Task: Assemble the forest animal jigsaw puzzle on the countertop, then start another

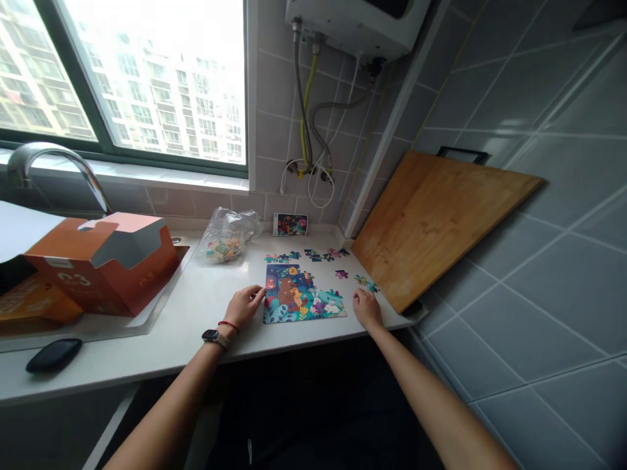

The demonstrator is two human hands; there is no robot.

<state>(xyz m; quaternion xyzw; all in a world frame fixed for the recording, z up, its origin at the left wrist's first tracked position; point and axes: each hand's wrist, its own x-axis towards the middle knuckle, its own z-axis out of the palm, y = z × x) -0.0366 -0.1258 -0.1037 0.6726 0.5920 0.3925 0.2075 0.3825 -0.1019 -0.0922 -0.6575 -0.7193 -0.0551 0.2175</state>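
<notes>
A partly assembled jigsaw puzzle (294, 297) with a colourful animal scene lies flat on the white counter, its upper right part stepped and unfilled. My left hand (245, 307), wearing a watch and a red cord, rests at the puzzle's left edge with loosely bent fingers and thumb apart. Just right of the puzzle, my right hand (366, 308) is closed on the counter; its curled fingers hide whatever may be in them. Several loose pieces (318, 255) lie above the puzzle. A pink-purple piece (341, 274) sits alone, and greenish pieces (367, 283) lie beyond my right hand.
A small picture card (290, 224) leans against the back wall. Left of it sits a clear plastic bag (228, 238) with colourful contents. An orange box (105, 267) and a black case (53, 356) are further left. A wooden board (441, 222) leans on the right wall.
</notes>
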